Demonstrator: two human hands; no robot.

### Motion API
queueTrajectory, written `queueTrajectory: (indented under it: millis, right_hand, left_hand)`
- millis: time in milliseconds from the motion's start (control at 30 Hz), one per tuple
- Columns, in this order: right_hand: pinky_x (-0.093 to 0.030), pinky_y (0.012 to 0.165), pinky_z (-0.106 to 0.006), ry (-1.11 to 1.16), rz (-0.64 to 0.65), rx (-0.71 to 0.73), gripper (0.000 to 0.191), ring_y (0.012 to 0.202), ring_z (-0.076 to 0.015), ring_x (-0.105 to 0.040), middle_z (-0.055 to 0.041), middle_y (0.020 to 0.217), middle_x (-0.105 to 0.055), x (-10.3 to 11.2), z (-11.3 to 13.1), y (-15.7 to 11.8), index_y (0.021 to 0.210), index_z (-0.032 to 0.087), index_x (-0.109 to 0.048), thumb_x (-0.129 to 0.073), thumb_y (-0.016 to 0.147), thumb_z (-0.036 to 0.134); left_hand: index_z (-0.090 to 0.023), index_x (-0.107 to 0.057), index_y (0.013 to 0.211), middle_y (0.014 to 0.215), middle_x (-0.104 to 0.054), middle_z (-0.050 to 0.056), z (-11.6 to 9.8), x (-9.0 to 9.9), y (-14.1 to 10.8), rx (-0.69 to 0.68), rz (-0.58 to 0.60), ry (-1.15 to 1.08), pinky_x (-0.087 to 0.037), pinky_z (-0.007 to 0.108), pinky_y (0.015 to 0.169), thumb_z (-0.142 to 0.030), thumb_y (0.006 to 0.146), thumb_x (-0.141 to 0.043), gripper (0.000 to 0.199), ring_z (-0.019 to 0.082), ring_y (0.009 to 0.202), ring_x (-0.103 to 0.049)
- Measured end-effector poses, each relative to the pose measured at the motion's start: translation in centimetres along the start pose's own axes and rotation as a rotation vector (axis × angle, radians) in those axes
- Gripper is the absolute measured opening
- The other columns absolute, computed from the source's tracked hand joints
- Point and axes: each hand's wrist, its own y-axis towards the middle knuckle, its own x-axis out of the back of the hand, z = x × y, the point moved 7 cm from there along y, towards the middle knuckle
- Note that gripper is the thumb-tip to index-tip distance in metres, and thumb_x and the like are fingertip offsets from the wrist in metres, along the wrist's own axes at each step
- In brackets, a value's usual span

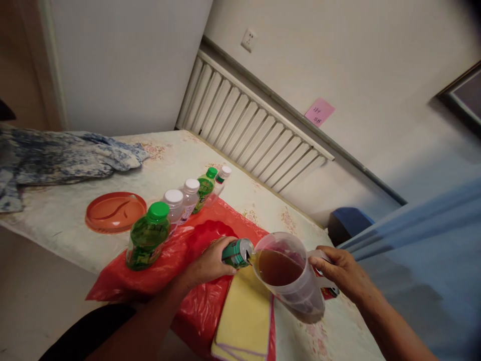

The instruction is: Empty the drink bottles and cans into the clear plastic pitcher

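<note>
My left hand (pixel 213 261) is wrapped round a green can (pixel 237 252), which is tipped over the rim of a clear plastic pitcher (pixel 306 298). Liquid runs from the can's opening into the pitcher. Brown liquid (pixel 280 268) shows inside the pitcher, which leans toward the can. The fingers of my right hand (pixel 338 271) are closed round the pitcher's handle. Behind that hand is a red can (pixel 330 292), partly hidden. Below the green can, a folded yellow cloth (pixel 244 318) lies partly on red plastic sheeting (pixel 203 311).
Several bottles with green or white caps, including a green-capped bottle (pixel 148 240), line the left of the sheeting. A red scalloped dish (pixel 212 231) sits behind my left hand. Farther left are an orange lid (pixel 115 212) and crumpled patterned fabric (pixel 71 156). A radiator (pixel 248 120) stands behind the table.
</note>
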Motion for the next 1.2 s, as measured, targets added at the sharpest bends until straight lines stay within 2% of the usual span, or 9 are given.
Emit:
queueTrajectory:
  millis: [567,700,867,1200]
  right_hand:
    - [-0.031,0.044,-0.022,-0.018,0.005,0.014,0.046,0.049,-0.0097,-0.039,0.0046,0.054,-0.041,-0.03,0.0,0.09,0.059,0.018,-0.051,-0.064,0.075,0.059]
    - [-0.031,0.043,-0.022,-0.021,0.024,-0.031,0.047,0.049,-0.0103,-0.041,0.0042,0.055,-0.041,-0.17,-0.41,0.12,0.061,0.019,-0.05,-0.062,0.075,0.062]
    - [-0.03,0.045,-0.021,-0.049,0.03,0.018,0.047,0.051,-0.0097,-0.039,0.0044,0.056,-0.039,-0.22,-0.16,0.22,0.06,0.019,-0.047,-0.061,0.077,0.06]
    - [-0.027,0.047,-0.022,-0.047,0.041,0.006,0.048,0.052,-0.0094,-0.036,0.0054,0.056,-0.037,-0.34,-0.38,0.37,0.06,0.019,-0.047,-0.061,0.077,0.062]
  left_hand:
    - [-0.023,-0.054,0.123,0.123,-0.059,0.006,0.34,-0.07,-0.02,0.012,0.004,0.025,-0.042,0.036,0.099,-0.014,0.058,-0.069,0.067,0.027,0.115,-0.053]
    - [-0.022,-0.055,0.123,0.123,-0.059,0.006,0.23,-0.04,-0.04,0.021,0.002,0.037,-0.042,0.036,0.098,-0.013,0.058,-0.069,0.067,0.028,0.116,-0.052]
    - [-0.021,-0.055,0.122,0.122,-0.059,0.006,0.0,-0.05,-0.09,0.013,0.003,0.053,-0.043,0.035,0.097,-0.013,0.058,-0.068,0.066,0.028,0.114,-0.053]
    - [-0.022,-0.055,0.12,0.119,-0.06,0.005,0.04,-0.05,-0.09,0.01,0.01,0.063,-0.044,0.035,0.095,-0.014,0.058,-0.067,0.064,0.026,0.11,-0.055]
